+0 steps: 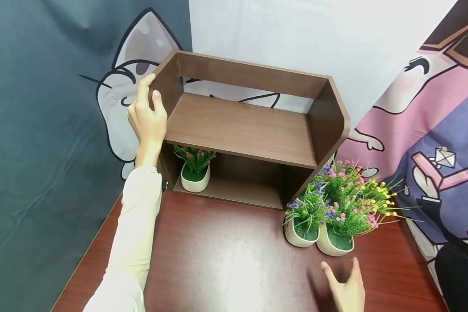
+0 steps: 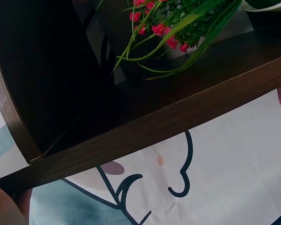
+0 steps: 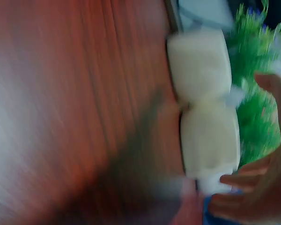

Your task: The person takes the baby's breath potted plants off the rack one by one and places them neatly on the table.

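A brown two-tier wooden shelf (image 1: 238,125) stands on the table. My left hand (image 1: 148,119) holds its left side panel, with the thumb on the inner side; in the left wrist view only part of that hand (image 2: 7,206) shows at the panel's edge. A potted plant with pink flowers (image 1: 195,173) sits in the lower tier at the left. At the front right, my right hand (image 1: 347,288) has its thumb and fingers apart, just short of a white pot with pink flowers (image 1: 337,240). Beside that pot is one with blue flowers (image 1: 302,232). The right wrist view is blurred.
More potted flowers, including yellow ones (image 1: 378,195), crowd the shelf's right side. The reddish-brown table (image 1: 218,255) spreads in front. Printed cartoon curtains (image 1: 50,130) hang at the left, back and right. A dark object (image 1: 458,277) is at the right edge.
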### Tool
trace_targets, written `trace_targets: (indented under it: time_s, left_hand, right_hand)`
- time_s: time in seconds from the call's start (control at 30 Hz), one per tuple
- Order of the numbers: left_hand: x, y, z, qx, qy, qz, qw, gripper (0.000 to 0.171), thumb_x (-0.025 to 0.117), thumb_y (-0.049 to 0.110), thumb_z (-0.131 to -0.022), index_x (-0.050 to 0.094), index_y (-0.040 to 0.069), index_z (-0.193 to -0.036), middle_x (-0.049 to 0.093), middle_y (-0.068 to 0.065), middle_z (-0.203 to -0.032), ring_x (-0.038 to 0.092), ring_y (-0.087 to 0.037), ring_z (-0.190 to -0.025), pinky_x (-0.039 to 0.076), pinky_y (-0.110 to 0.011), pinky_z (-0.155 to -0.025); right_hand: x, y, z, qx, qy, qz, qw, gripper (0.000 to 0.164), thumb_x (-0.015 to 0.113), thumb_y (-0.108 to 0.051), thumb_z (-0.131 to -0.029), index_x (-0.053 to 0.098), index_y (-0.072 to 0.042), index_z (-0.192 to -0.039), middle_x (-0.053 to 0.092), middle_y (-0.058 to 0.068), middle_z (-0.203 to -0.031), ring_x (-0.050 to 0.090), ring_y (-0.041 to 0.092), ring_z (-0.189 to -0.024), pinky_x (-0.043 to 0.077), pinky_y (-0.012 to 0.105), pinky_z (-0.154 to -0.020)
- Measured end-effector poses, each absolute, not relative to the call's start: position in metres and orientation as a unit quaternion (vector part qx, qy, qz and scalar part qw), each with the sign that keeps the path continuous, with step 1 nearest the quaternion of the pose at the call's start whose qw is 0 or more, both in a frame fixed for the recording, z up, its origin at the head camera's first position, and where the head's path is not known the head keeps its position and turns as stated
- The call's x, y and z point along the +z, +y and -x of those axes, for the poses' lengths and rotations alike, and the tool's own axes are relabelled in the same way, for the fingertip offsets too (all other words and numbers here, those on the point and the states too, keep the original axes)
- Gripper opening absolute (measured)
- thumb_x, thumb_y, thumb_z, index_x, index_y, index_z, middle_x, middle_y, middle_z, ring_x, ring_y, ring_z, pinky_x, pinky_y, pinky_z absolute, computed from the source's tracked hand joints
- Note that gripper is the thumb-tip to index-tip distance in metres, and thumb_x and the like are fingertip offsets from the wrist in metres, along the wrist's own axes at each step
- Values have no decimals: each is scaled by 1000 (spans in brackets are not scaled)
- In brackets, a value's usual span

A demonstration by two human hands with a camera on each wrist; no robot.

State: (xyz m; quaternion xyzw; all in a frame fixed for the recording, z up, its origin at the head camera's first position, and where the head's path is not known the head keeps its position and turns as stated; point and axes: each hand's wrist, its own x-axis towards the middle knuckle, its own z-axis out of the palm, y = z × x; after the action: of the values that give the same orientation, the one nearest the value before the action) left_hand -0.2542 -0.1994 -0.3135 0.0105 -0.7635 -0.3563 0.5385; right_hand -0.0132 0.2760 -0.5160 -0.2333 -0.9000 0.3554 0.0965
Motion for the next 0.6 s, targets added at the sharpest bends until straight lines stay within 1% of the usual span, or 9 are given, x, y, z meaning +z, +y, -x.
trace_targets:
  time_s: [0.1,0.17,0.23,0.33,0.4,0.5,0.6]
  left_hand:
    - [-313,-201,254,-356,-762,-12,541,34,46,17,-92,62,17,-122,68,1,-106,28,-16,-50,20,-32,-54]
    - [-313,-203,253,-354,-761,-14,543,34,46,17,-92,61,16,-122,67,4,-110,29,-17,-50,21,-32,-55]
    - [-313,-204,253,-355,-763,-15,540,34,46,17,-92,61,16,-122,66,4,-111,30,-18,-51,22,-33,-55]
    - [-314,-204,253,-354,-771,-13,530,34,46,17,-92,60,16,-124,66,2,-111,31,-19,-51,22,-32,-55]
    - [-315,-203,253,-351,-776,-8,524,34,45,17,-93,59,15,-124,66,-1,-111,33,-20,-50,23,-32,-55]
    - [-315,-202,253,-350,-777,-3,523,34,45,18,-93,59,15,-124,66,-2,-111,35,-22,-50,24,-32,-55]
    - [-314,-201,254,-350,-772,-1,530,34,46,18,-92,59,16,-123,67,-2,-110,36,-23,-50,24,-34,-55]
  right_hand:
    - [-513,250,5,354,-908,209,79,74,66,-41,-82,40,1,-137,45,30,-130,41,48,-118,29,55,-95]
    - [-515,231,5,379,-909,167,52,64,65,-40,-84,46,-2,-132,52,26,-125,49,44,-113,35,53,-92]
    - [-520,214,12,422,-899,111,29,58,66,-34,-85,49,-3,-131,57,22,-121,54,39,-109,39,49,-90]
    - [-527,195,28,484,-874,50,2,57,67,-26,-85,47,-3,-133,59,19,-121,57,34,-108,43,45,-89]
    - [-528,190,39,507,-861,26,-18,59,66,-25,-86,44,-2,-135,60,17,-119,57,31,-108,42,44,-90]
    - [-526,186,55,521,-852,14,-46,64,64,-27,-87,37,-1,-139,63,15,-113,60,28,-104,42,43,-90]
    - [-523,185,63,541,-838,20,-64,69,61,-26,-90,27,1,-143,64,17,-110,62,27,-99,46,40,-84]
